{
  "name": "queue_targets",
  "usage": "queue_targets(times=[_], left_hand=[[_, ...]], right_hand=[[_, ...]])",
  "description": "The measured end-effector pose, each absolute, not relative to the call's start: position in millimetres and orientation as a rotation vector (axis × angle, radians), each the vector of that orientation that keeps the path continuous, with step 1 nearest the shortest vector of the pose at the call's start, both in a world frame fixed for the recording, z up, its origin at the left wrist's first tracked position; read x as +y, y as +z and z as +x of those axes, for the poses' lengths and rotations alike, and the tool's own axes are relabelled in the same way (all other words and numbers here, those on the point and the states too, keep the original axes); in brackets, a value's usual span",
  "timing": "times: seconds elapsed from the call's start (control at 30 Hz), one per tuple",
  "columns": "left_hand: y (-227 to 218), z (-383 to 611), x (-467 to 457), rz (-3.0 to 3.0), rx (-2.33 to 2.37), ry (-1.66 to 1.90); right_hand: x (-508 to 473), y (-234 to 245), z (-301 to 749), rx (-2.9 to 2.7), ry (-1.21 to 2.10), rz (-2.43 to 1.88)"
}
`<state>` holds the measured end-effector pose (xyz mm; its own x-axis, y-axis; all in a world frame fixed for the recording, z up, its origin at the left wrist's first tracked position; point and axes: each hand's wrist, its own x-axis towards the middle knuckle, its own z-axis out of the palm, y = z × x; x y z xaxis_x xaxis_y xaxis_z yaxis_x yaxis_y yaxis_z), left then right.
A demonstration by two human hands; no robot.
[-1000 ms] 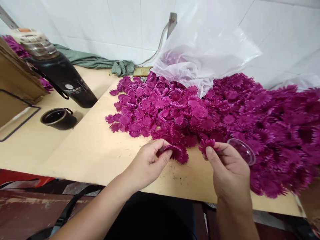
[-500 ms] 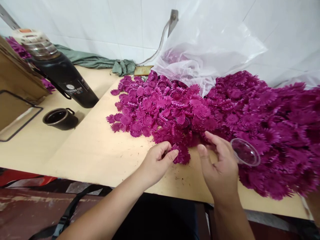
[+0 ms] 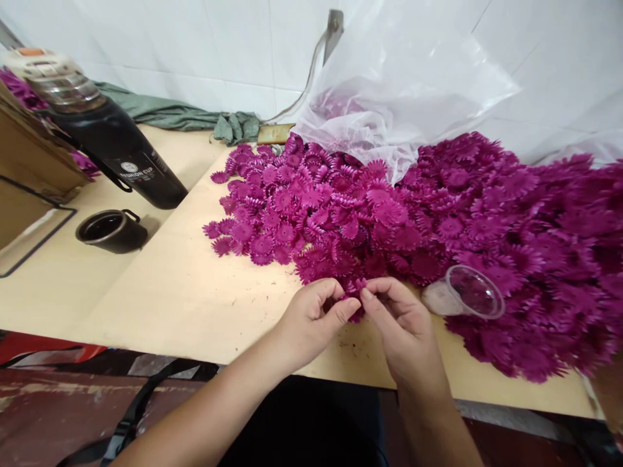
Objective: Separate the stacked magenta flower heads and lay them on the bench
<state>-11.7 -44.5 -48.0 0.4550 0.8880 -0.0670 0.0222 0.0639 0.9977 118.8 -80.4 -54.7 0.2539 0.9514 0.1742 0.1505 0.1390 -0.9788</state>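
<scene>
A big heap of magenta fabric flower pieces point(image 3: 438, 220) covers the right half of the pale wooden table point(image 3: 160, 292). My left hand point(image 3: 311, 321) and my right hand point(image 3: 402, 324) meet at the heap's near edge, fingertips pinched together on one small magenta flower piece point(image 3: 354, 288) between them. A clear plastic cup point(image 3: 467, 293) lies on its side on the flowers, just right of my right hand and not touching it.
A black thermos point(image 3: 114, 149) lies tilted at the back left, its black cup-lid point(image 3: 109, 230) standing beside it. A cardboard box point(image 3: 29, 155) is at the far left. A clear plastic bag point(image 3: 409, 97) rises behind the heap against the white tiled wall. Green cloth point(image 3: 195, 120) lies at the table's back.
My right hand let a flower go, reached into the heap, then came left to meet my left hand on a flower piece. The clear cup now lies free to its right.
</scene>
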Motion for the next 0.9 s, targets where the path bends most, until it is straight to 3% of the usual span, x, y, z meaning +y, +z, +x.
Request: queue_targets(times=[0.33,0.9], left_hand=[[-47.4,-30.7,-52.7,1.265,0.932,0.832],[-56.4,-19.4,-42.3,1.307,0.988,0.833]], right_hand=[[-66.6,-28.6,148.7,-0.742,0.306,-1.346],[-67.1,-54.2,149.4,-0.87,0.805,-1.322]])
